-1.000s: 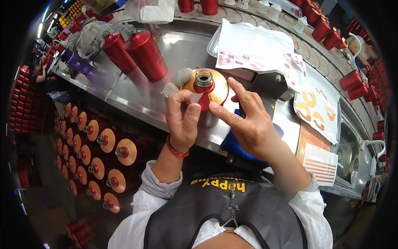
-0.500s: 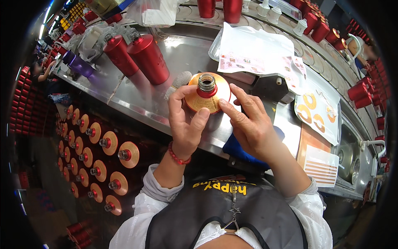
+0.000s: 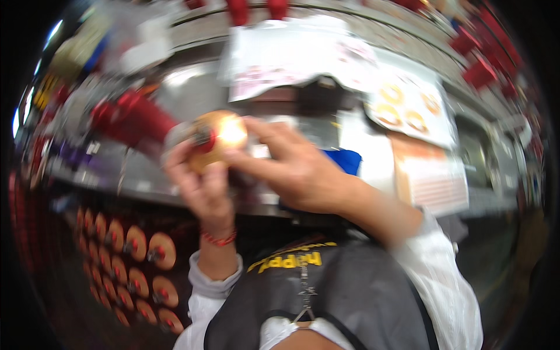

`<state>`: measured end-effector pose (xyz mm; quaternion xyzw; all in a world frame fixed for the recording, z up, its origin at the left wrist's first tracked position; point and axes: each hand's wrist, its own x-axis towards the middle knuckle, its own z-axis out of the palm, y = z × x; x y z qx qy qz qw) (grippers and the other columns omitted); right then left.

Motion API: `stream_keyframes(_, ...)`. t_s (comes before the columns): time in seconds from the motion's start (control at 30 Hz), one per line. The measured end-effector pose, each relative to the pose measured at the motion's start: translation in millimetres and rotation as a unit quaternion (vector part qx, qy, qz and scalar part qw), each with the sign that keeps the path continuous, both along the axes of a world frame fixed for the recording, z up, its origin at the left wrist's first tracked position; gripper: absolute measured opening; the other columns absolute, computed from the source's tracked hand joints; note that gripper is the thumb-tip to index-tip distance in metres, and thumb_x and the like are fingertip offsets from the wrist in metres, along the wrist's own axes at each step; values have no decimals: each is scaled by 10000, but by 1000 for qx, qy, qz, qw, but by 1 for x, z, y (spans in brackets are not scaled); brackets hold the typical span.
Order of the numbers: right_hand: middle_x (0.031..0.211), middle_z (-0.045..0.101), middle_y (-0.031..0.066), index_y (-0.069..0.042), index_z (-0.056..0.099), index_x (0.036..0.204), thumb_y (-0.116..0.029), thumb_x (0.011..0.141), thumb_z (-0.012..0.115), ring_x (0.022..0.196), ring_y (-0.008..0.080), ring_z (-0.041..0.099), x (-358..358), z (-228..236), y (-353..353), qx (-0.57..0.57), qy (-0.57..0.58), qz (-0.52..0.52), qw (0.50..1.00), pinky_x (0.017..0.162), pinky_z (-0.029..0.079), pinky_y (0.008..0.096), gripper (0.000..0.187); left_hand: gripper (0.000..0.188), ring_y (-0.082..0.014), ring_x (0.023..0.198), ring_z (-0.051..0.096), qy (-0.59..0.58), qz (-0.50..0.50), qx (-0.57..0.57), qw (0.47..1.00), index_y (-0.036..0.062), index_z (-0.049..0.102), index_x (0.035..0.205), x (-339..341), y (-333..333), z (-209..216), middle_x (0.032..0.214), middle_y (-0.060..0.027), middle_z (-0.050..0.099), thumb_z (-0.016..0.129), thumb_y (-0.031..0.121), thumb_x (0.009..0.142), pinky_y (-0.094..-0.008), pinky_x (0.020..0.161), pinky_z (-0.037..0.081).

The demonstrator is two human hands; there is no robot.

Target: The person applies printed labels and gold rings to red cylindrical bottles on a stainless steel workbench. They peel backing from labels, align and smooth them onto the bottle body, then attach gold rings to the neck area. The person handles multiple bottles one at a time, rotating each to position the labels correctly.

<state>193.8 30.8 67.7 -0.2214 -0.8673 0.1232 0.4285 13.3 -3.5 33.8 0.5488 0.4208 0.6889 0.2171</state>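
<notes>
A red bottle (image 3: 226, 133) with a gold top and an open threaded neck is between my hands, its neck tipped to the left. My left hand (image 3: 204, 189), with a red bead bracelet at the wrist, grips it from the left and near side. From the right, my right hand (image 3: 297, 169) has its fingertips closed against the edge of the gold top. Motion blurs the picture, and the bottle's lower body is mostly hidden under its top and my fingers.
Red bottles (image 3: 137, 119) stand on the metal bench at left. Many gold-topped bottles (image 3: 162, 251) fill the space below left. A white tray (image 3: 434, 131) holds several gold rings, beside a sheet with brown strips (image 3: 437, 186). A blue cloth (image 3: 347, 161) lies by my right forearm.
Both hands and the bottle have moved left, and the bottle now tilts left. The whole view has shifted too. The bottle stays between my hands.
</notes>
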Motion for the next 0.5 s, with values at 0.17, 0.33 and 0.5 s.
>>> stream_keyframes(0.17,1315,502,194,-79,558,1196,-143,785,680,965,347,569,12,-13,-13,3,34,24,999,826,517,426,433,506,-384,1297,494,-72,-24,27,997,-10,360,1394,8,-6,0,1435,-237,444,483,301,1015,-508,1094,422)
stream_keyframes(0.33,1283,567,193,-28,672,910,-103,808,610,1128,374,543,121,-32,-43,-33,6,-99,995,886,523,424,141,481,-322,1345,433,84,83,87,989,-70,435,1360,-2,0,-11,1412,-215,464,518,240,1002,-430,1174,279)
stream_keyframes(0.5,1215,614,153,7,672,999,70,780,619,1131,362,561,269,-50,-111,-99,-117,-394,906,955,496,419,234,406,-333,1371,425,99,54,136,984,-73,462,1328,-18,-2,-11,1419,-218,471,496,182,1015,-455,1184,287)
